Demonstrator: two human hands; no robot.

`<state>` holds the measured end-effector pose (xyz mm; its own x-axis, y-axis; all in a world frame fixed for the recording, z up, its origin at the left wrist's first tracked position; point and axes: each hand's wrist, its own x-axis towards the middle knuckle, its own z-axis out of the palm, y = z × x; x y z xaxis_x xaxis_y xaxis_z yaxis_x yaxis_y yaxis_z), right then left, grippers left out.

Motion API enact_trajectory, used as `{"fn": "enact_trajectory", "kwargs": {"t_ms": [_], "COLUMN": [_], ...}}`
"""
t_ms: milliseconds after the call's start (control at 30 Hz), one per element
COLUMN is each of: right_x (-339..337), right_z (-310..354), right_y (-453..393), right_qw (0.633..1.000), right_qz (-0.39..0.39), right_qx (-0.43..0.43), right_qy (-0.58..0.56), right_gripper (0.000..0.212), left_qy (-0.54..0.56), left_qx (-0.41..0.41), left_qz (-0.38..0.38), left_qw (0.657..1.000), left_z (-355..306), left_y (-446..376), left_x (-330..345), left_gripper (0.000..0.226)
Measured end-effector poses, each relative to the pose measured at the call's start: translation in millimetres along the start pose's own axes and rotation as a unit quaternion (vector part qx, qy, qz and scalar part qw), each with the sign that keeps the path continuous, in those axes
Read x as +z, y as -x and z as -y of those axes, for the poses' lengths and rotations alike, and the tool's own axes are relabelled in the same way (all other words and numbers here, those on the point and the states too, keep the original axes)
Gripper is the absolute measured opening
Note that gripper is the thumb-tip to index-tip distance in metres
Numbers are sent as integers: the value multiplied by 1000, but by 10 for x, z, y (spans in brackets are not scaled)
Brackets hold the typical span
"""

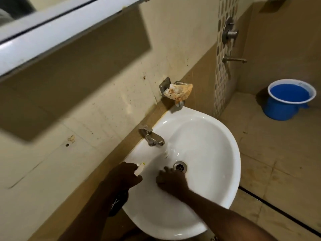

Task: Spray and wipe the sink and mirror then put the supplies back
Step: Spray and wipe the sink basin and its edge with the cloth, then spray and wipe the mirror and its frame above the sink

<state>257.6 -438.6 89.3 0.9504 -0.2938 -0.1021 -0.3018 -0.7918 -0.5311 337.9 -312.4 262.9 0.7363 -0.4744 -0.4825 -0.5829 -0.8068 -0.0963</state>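
The white sink point(217, 136) hangs on the wall with a chrome tap point(152, 137) at its back rim and a metal drain point(180, 166) in the basin. My left hand point(125, 176) rests on the sink's left rim, closed around a small white item with a yellow tip point(139, 168); most of the item is hidden. My right hand point(171, 181) lies palm down in the basin just left of the drain with its fingers curled; what is under the palm is hidden. The mirror point(10, 7) with its white frame point(52, 32) is at the top left.
A metal soap holder point(166, 86) on the wall above the sink carries a crumpled orange-white wrapper point(180, 92). A blue bucket point(288, 100) of water stands on the floor at the right, below a wall valve point(229, 33) and spout point(236, 59). A floor drain channel point(278, 204) runs at the lower right.
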Motion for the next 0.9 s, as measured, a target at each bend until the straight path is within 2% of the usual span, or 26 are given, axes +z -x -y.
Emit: {"fn": "enact_trajectory", "kwargs": {"t_ms": [67, 133, 167, 233, 300, 333, 433, 533, 633, 700, 733, 833, 900], "right_x": [88, 115, 109, 69, -75, -167, -412, -702, -969, -1164, -1272, -1671, -2033], "right_z": [148, 204, 191, 43, -175, -269, -511, -605, -561, -521, -506, -447, -395], "right_y": [145, 187, 164, 36, -117, -165, -214, -214, -286, -352, -389, -452, -472], "right_qw": [992, 982, 987, 995, 995, 992, 981, 966, 966, 964, 960, 943, 931], "right_qz": [66, 112, 93, 27, 23, 21, -10, -33, -47, -58, -64, -93, -128], "right_qx": [-108, -150, -132, -32, 92, 126, 163, 126, 80, 47, 32, -11, -55], "right_qy": [-25, -7, 28, 85, 43, 18, -100, -225, -240, -254, -270, -318, -338], "right_gripper": [38, 43, 42, 34, 32, 31, 29, 31, 35, 34, 32, 27, 23], "left_qy": [-7, -8, -9, -8, 1, 9, 51, 101, 204, 274, 298, 367, 405], "left_qx": [-1, -5, -7, -13, -19, -22, -30, -30, -6, 9, 12, -14, -35], "left_qz": [9, 7, 4, -8, -19, -25, -47, -66, -63, -80, -96, -170, -226], "left_qw": [1000, 1000, 1000, 1000, 1000, 999, 997, 992, 977, 958, 950, 915, 885], "left_z": [-16, -40, -62, -114, -158, -173, -250, -426, -619, -758, -838, -1080, -1292], "left_y": [45, 65, 81, 98, 102, 97, 52, 83, 149, 207, 249, 376, 509], "left_x": [47, 84, 102, 141, 156, 153, 109, -16, -211, -374, -465, -700, -911], "left_gripper": [54, 53, 53, 53, 51, 50, 48, 43, 32, 13, 7, 19, 15]}}
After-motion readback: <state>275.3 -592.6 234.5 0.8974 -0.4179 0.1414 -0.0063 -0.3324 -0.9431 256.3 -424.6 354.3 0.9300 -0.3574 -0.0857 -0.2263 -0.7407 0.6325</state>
